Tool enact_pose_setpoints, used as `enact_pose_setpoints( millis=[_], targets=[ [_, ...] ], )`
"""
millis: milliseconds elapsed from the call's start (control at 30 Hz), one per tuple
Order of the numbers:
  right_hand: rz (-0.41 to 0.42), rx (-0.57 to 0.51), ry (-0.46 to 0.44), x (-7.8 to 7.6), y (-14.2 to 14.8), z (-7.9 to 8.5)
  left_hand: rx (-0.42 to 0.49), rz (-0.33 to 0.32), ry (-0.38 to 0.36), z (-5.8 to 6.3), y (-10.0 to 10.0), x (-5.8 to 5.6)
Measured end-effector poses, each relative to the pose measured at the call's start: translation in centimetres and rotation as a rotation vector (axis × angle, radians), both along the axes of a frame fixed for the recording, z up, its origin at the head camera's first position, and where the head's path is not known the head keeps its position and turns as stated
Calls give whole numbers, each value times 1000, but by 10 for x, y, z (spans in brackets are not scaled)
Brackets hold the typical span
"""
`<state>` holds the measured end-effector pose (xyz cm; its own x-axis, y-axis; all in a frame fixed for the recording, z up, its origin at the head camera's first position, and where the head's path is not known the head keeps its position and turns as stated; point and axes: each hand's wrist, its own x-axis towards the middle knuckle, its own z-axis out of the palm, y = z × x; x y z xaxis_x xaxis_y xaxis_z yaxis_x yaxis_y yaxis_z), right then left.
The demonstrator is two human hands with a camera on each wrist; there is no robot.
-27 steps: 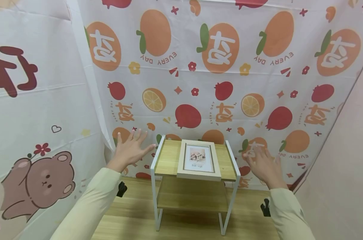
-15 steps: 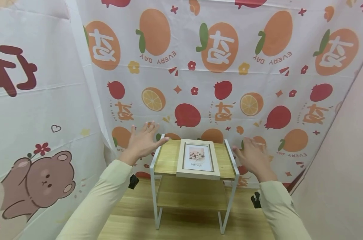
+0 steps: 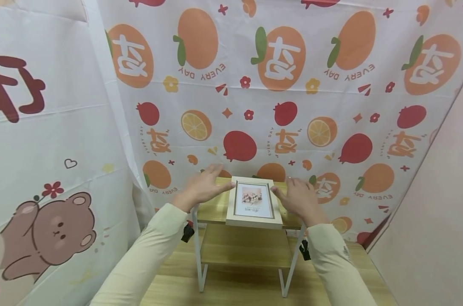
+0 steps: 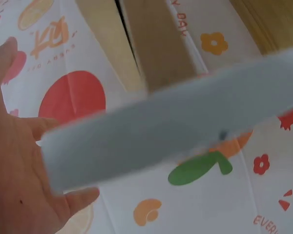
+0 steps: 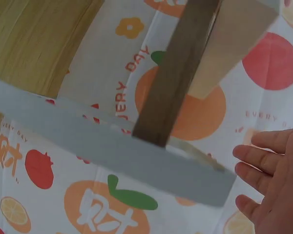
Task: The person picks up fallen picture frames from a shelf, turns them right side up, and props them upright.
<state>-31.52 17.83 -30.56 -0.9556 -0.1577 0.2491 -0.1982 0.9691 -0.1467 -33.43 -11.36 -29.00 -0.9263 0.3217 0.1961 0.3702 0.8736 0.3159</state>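
Note:
A cream picture frame (image 3: pixel 254 222) with a flower print lies flat on the wooden top of a small two-tier side table (image 3: pixel 247 246) with white metal legs. My left hand (image 3: pixel 201 187), fingers extended and thumb toward the frame, hovers over the table's left side; the head view does not settle whether the thumb touches the frame. On the other side, my right hand (image 3: pixel 297 197) has its thumb near the frame's right edge. Both wrist views show straight fingers, the left hand (image 4: pixel 24 170) and right hand (image 5: pixel 273 175) each beside a white leg bar, holding nothing.
A white fruit-print cloth (image 3: pixel 235 106) hangs behind the table. Another cloth (image 3: pixel 101 127) with a printed bear covers the left side, and a pale wall (image 3: pixel 426 238) stands at the right. Below is a wood-patterned floor (image 3: pixel 239 284).
Both hands have moved inward from either side of the table, toward the picture frame. The frame and table have stayed in place.

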Motion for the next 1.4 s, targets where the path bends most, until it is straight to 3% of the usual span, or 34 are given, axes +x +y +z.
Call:
enact_pose_setpoints(
  millis=[200,600,767,1000,1200,1400],
  targets=[
    [5,12,-45,-3,-6,-4,146,-37,-82,-6,7,-1],
    [45,22,-32,-2,-10,-18,241,-132,-122,-21,11,-11],
    [45,33,-25,0,-12,-22,253,-148,-137,-29,8,-13],
    [64,88,-19,-2,-12,-24,258,-176,-166,-30,8,-12],
    [96,79,-57,-3,-9,-24,204,-202,-142,-28,11,-11],
    [110,67,-81,-5,-7,-25,141,-172,-160,-28,12,-12]
  ],
)
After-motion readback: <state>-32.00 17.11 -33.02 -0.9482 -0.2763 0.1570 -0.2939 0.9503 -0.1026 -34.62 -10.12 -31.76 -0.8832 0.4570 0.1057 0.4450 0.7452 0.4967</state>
